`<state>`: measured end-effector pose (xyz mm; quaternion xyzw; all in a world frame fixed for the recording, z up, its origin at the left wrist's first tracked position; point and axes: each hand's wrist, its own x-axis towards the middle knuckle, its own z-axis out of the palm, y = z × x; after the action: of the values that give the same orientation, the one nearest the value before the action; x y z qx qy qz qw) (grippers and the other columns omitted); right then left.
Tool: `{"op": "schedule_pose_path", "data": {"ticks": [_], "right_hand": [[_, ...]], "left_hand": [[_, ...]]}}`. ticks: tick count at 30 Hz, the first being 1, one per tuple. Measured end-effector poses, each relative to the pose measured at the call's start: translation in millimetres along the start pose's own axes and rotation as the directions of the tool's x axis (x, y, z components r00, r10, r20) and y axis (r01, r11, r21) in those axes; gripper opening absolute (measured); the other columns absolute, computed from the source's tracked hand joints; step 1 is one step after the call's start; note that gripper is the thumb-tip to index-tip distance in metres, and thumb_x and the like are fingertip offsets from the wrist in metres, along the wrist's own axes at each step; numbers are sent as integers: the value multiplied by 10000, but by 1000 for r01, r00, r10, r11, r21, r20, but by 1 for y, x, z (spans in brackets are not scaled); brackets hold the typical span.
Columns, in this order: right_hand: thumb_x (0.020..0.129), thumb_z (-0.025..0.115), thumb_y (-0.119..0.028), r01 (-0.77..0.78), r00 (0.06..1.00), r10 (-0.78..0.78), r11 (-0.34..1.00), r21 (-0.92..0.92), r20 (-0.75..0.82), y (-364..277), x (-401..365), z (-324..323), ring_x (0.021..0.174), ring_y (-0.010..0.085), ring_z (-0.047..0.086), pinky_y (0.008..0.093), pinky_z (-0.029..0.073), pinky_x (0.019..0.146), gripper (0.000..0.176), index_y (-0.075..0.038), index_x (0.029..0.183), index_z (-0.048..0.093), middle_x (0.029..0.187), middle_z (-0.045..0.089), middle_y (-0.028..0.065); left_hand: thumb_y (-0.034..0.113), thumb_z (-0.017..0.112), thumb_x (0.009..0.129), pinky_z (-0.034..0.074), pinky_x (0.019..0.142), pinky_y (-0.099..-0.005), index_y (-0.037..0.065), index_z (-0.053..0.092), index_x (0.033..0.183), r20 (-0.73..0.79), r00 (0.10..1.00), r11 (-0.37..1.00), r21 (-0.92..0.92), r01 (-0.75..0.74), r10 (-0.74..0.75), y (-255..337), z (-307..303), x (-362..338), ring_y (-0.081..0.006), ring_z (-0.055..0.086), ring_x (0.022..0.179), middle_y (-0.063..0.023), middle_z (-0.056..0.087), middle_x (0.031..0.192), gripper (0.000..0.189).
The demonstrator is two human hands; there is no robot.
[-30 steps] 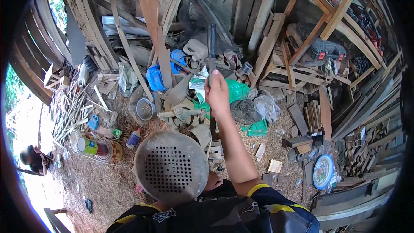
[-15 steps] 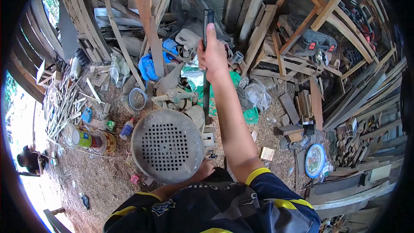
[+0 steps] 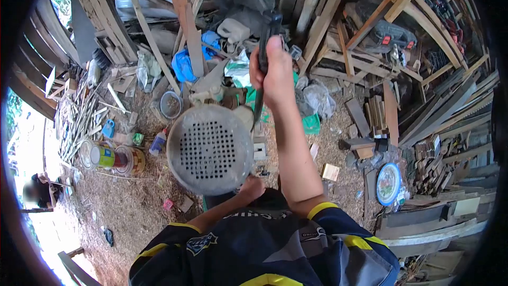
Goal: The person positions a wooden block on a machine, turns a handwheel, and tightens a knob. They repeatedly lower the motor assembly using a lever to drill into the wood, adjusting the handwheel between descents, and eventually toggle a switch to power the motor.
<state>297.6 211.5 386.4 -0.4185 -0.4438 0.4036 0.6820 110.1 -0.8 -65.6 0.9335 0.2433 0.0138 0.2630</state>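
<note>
My right hand (image 3: 278,74) is raised in front of me, fingers wrapped round the black handle of a machete, thumb along the handle. The dark, narrow machete blade (image 3: 258,107) hangs down from the fist, ending close to the stool's right edge in this view. My left hand (image 3: 253,187) is low in front of my body, closed, just below the right rim of a round grey stool seat (image 3: 209,151) with square holes. What the left hand grips, if anything, I cannot tell. A grey block (image 3: 259,151) lies just beyond it.
Wood chips cover the ground. A small bucket (image 3: 170,106), a bottle (image 3: 157,143) and stacked cans (image 3: 114,158) are at left. Scrap timber (image 3: 423,159) and a blue-rimmed round lid (image 3: 389,184) lie right. A person (image 3: 42,190) sits at far left.
My right hand has shifted slightly right and down, the machete now tilted. My left hand has moved up and shows more fully beside the stool seat. The view has shifted slightly.
</note>
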Motion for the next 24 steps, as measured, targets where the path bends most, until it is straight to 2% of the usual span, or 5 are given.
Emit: {"op": "schedule_pose_path", "data": {"ticks": [4,8,10,11,24], "right_hand": [[1110,428,-592,133,988,-116,976,175,-101,-26,15,22,499,106,483,284,350,495,696,-73,674,585,542,498,-6],[1087,536,-511,35,991,-46,995,-91,-129,-24,17,9,643,172,638,330,492,616,548,-31,871,689,727,674,53],[1122,403,-619,126,985,-147,971,-205,-93,-41,7,17,588,174,537,347,426,574,735,-54,707,623,623,547,46],[1120,418,-615,214,908,-277,951,-222,-314,-38,3,43,462,121,343,333,280,495,744,-117,567,403,504,336,-26],[1077,397,-727,180,936,-222,969,-168,-274,-29,-11,36,420,124,332,319,236,443,743,-155,604,444,502,337,-32]], "left_hand": [[272,705,837,594,802,-529,72,798,826,83,993,993,-69,92,-86,5,-5,0,-388,750,881,-197,758,863,221],[241,700,810,600,805,-509,51,788,794,68,997,998,-51,47,-43,11,-23,1,-409,744,869,-207,755,858,210],[234,700,799,601,809,-503,46,789,788,85,995,999,-6,47,-47,16,-26,-3,-412,742,863,-208,755,858,208],[230,701,791,600,808,-500,41,789,786,105,993,999,1,54,-54,15,-27,-3,-415,741,860,-207,758,861,208],[163,691,858,620,836,-484,47,827,924,191,981,997,65,29,-41,16,-27,4,-388,766,966,-203,785,978,190]]}}
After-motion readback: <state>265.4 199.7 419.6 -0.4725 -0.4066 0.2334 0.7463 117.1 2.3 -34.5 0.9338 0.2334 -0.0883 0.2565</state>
